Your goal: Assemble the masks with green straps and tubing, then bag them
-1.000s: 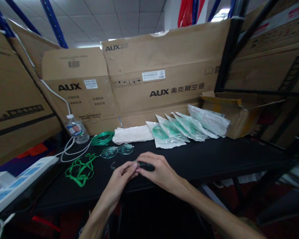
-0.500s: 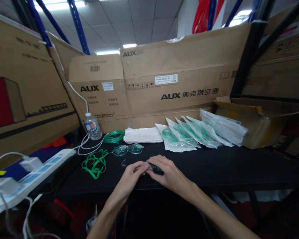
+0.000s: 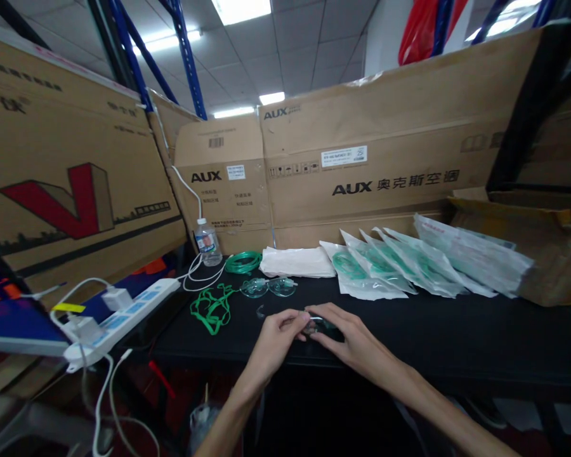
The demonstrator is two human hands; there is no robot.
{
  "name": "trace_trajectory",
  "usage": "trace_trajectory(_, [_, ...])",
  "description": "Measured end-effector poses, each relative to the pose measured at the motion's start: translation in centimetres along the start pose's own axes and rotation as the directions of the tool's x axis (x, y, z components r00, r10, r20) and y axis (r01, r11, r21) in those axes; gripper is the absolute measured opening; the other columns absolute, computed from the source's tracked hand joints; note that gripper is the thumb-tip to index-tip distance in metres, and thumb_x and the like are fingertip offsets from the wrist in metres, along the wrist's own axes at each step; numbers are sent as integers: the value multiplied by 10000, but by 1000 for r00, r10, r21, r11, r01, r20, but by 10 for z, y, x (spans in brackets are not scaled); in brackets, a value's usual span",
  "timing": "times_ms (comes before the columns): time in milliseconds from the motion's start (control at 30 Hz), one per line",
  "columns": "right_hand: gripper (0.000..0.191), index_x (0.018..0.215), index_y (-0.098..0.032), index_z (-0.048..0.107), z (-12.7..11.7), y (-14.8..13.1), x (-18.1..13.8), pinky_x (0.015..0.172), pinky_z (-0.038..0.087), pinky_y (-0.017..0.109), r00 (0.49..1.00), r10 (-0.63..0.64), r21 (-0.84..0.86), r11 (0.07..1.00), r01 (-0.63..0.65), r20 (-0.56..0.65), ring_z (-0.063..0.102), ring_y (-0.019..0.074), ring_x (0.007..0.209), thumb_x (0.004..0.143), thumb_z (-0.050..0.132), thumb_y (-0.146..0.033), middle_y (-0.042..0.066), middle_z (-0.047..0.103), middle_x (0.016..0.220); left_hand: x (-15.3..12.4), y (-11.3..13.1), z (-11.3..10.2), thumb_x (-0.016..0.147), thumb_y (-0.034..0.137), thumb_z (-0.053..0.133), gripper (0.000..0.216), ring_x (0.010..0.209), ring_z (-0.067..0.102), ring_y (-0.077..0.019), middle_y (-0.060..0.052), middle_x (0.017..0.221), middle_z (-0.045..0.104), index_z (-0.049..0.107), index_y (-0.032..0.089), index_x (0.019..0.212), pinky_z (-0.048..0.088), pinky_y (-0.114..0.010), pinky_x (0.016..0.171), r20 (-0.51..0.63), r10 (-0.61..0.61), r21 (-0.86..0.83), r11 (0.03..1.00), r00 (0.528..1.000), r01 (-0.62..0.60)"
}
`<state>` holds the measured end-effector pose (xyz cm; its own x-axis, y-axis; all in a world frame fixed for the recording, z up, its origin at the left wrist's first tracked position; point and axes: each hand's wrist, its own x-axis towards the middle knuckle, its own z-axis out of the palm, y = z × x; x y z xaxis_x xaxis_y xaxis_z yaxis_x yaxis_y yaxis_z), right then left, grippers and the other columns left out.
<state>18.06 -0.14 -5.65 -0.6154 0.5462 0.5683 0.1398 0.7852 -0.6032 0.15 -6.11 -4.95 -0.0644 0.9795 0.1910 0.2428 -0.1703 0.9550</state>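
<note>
Above the front of the black table, my left hand (image 3: 278, 336) pinches the left edge of a clear, green-tinted plastic piece (image 3: 321, 324), possibly a mask. My right hand (image 3: 354, 336) curls around its other side, thumb below and fingers above, hiding much of it. Both hands are closed on the piece and nearly meet. Behind them lie clear plastic masks (image 3: 268, 287) side by side. A small clear bit (image 3: 260, 311) rests just beyond my left hand. Farther left is a tangle of green elastic straps (image 3: 212, 310).
Coiled green tubing (image 3: 243, 262) lies beside a white stack of bags (image 3: 297, 262). Packed pouches (image 3: 378, 263) lean toward an open carton (image 3: 552, 254) at right. A bottle (image 3: 208, 244) and power strip (image 3: 124, 317) with cables are at left. Cardboard walls (image 3: 385, 139) enclose the back.
The camera view has swung left, so everything sits farther right. Both hands still hold the plastic piece, and more of its clear surface shows between them.
</note>
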Motion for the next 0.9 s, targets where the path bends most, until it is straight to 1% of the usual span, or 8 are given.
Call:
trace_trajectory(133, [371,1272,-231,669,-2,4,-5,1045,505,430,988,134,67,989,-129,-73,674,268,1163,901,669,-233,104,716,1251,-3,3,-18,912,531,594,394,888,708,-247,-76,1029,769,763,193,1023,543,-323,812,-137,76,250,968,988,-40])
trace_trajectory(267, [365,1248,-227,679,-7,4,-11,1038,499,430,960,237,120,968,-221,-148,686,273,1138,893,691,-309,91,731,1242,7,9,-86,891,541,577,400,1072,650,-298,-84,1161,726,734,218,1065,465,-410,1004,-329,195,556,831,924,22])
trace_trajectory(367, [318,1189,-233,711,-12,2,-12,976,520,380,948,276,178,952,-247,-160,708,252,1063,889,698,-337,57,763,1161,29,8,-143,793,456,673,395,1089,632,-363,-116,1127,735,752,206,1088,441,-498,1023,-304,183,726,680,935,103])
trace_trajectory(433, [309,1173,-231,721,-15,0,-11,954,518,358,944,285,207,946,-250,-165,713,243,1038,881,707,-329,46,770,1138,47,3,-168,721,380,733,364,1087,639,-369,-121,1115,746,778,203,1035,446,-486,1022,-239,144,799,591,960,110])
trace_trajectory(500, [313,1172,-225,723,-16,-1,-11,938,514,344,943,287,226,942,-247,-169,714,236,1024,872,718,-316,42,771,1129,63,-4,-180,687,330,756,314,1091,649,-359,-119,1129,749,800,208,973,455,-449,1015,-184,108,845,525,977,101])
trace_trajectory(633, [317,1170,-227,728,-16,-1,-13,922,501,333,945,277,249,941,-230,-173,709,226,1008,863,730,-302,35,770,1123,80,-16,-187,719,291,728,115,1020,692,-329,-99,1026,779,807,228,773,486,-378,941,-143,62,888,449,988,100])
trace_trajectory(767, [308,1160,-229,734,-16,-1,-13,899,495,324,945,279,271,936,-227,-173,704,220,989,858,733,-294,30,769,1104,86,-9,-197,797,368,677,208,930,711,-363,-116,927,788,816,221,845,503,-376,780,-250,97,888,420,963,188])
trace_trajectory(900, [301,1152,-229,735,-16,1,-12,872,497,323,938,303,298,923,-245,-167,703,220,960,867,728,-325,29,771,1067,93,15,-212,856,432,643,316,954,707,-359,-105,891,789,792,194,1003,492,-353,742,-408,203,837,473,890,275])
